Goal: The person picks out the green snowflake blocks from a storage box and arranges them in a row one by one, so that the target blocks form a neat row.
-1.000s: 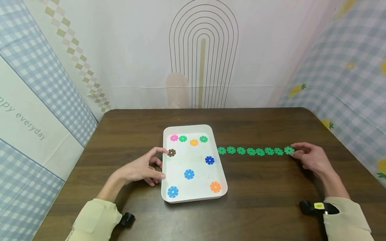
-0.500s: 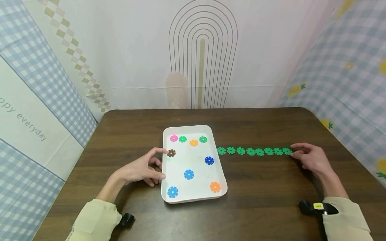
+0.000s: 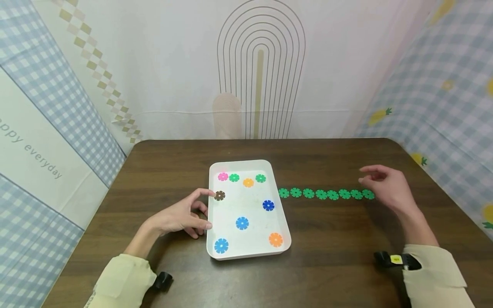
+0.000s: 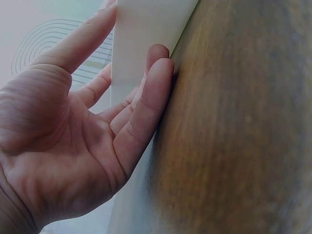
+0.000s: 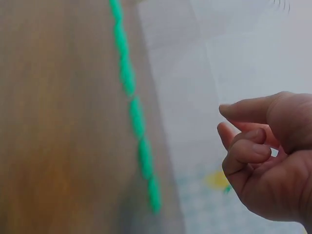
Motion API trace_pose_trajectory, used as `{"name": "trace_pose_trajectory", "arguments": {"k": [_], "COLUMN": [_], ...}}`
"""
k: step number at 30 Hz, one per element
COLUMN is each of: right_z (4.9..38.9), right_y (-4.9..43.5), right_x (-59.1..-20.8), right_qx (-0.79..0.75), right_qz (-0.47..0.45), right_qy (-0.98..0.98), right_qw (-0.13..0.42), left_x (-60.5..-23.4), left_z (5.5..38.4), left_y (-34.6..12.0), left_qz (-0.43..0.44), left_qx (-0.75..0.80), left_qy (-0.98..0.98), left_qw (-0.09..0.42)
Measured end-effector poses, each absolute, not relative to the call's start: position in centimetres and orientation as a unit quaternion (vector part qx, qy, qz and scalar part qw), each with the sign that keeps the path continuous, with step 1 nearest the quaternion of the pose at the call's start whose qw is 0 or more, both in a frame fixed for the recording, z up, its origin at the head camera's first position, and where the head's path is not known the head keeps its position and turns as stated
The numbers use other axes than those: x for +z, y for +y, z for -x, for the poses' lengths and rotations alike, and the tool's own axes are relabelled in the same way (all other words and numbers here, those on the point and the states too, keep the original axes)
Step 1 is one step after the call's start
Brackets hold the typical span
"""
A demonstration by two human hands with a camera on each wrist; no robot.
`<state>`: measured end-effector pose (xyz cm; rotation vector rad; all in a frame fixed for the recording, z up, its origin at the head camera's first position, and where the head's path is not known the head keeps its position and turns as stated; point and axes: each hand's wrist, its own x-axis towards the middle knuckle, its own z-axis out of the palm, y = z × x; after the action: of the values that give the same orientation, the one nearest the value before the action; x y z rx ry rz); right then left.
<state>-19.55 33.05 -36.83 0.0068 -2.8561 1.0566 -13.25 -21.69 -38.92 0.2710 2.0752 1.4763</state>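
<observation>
My left hand holds the left side of a white tray, thumb and index finger over its rim. In the left wrist view, the other fingers lie against the tray's outer wall. Inside lie several flower-shaped snowflake discs, among them a brown disc by my index fingertip, a dark blue disc and an orange disc. A row of green snowflake discs runs right from the tray across the table. Above its right end hovers my right hand, holding nothing, fingers partly bent.
The dark wooden table has its far edge against a patterned cloth backdrop. A checked cloth hangs close at the right. Dark wrist devices sit at both cuffs, one being the right wrist camera.
My right hand has let go of the last green disc, which now lies at the row's right end. The hand has lifted and moved slightly left. My left hand stays at the tray.
</observation>
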Motion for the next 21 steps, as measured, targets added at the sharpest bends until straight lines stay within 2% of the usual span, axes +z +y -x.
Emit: {"name": "trace_pose_trajectory", "arguments": {"k": [9,21], "right_z": [20.9,22.9], "right_y": [25.5,17.0], "right_x": [-33.6,-35.7], "right_qx": [0.39,0.452], "right_qz": [-0.088,-0.126], "right_qy": [-0.916,-0.882], "right_qw": [0.026,-0.043], "left_x": [-38.9,-38.9], "left_z": [13.2,13.2], "left_y": [-21.7,-21.5], "left_qz": [-0.101,-0.103], "left_qx": [0.551,0.549], "left_qy": [0.778,0.78], "left_qw": [0.285,0.28]}}
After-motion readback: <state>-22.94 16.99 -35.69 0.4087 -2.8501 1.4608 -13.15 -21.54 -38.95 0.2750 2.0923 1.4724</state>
